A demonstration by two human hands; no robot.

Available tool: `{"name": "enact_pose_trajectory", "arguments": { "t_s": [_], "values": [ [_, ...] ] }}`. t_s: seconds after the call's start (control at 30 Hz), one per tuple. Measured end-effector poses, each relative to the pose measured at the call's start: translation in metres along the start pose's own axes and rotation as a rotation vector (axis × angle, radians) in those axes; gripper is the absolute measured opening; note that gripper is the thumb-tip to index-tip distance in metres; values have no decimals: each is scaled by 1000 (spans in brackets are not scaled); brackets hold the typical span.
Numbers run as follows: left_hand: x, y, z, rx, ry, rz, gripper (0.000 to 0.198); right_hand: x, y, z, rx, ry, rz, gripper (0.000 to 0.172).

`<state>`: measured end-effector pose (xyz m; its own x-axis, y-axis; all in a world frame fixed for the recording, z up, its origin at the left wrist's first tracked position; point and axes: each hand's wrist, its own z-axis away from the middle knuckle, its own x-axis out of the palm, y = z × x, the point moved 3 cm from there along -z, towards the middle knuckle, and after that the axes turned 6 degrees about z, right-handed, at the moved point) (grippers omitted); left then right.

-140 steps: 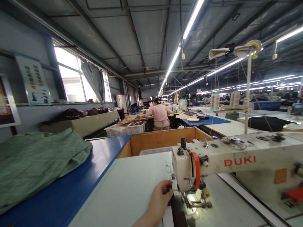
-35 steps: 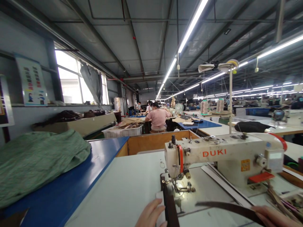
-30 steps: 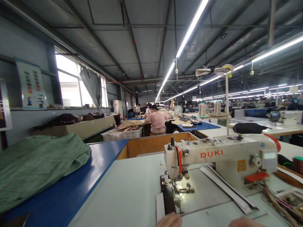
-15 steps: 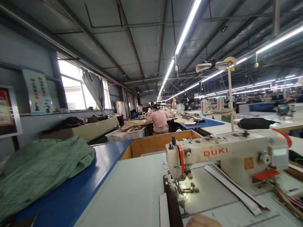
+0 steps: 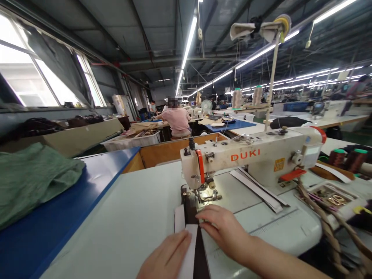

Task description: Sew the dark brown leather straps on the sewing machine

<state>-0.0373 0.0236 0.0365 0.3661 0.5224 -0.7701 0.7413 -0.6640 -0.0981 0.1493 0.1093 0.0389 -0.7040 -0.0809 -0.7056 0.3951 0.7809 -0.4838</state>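
A white DUKI sewing machine (image 5: pixel 250 159) stands on the pale table (image 5: pixel 130 217). A dark strap (image 5: pixel 190 205) runs from under its lit presser foot (image 5: pixel 207 195) toward me, flanked by a white strip (image 5: pixel 188 252). My left hand (image 5: pixel 165 257) lies flat on the white strip beside the strap, fingers together and stretched out. My right hand (image 5: pixel 223 228) rests flat across the strap just in front of the presser foot, fingers extended toward the left.
A green cloth heap (image 5: pixel 31 178) lies on a blue table (image 5: pixel 66 217) at left. A wooden bin (image 5: pixel 171 149) is behind the machine. Thread cones (image 5: pixel 345 159), a small parts tray (image 5: pixel 331 197) and brown straps (image 5: pixel 328 228) sit at right. A person in pink (image 5: pixel 177 122) sits farther back.
The view has tilted down and closer to the machine. Both hands, earlier mostly out of the bottom edge, now lie on the strap and white strip before the presser foot.
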Motion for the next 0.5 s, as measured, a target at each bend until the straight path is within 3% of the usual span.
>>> {"name": "enact_pose_trajectory", "arguments": {
  "t_s": [0.1,0.17,0.23,0.37,0.5],
  "values": [
    [0,-11,-5,-17,-6,-71,43,-3,0,14,-16,-129,62,36],
    [4,-17,-12,4,12,-129,37,2,-6,27,-158,-276,128,47],
    [15,-20,-20,38,11,-174,35,10,-12,38,-289,-373,226,46],
    [43,-18,-25,59,-88,-211,37,23,-15,47,-363,-350,402,38],
    [55,-18,-15,-13,-174,-177,42,18,-19,39,-413,-337,456,39]
  ]
}}
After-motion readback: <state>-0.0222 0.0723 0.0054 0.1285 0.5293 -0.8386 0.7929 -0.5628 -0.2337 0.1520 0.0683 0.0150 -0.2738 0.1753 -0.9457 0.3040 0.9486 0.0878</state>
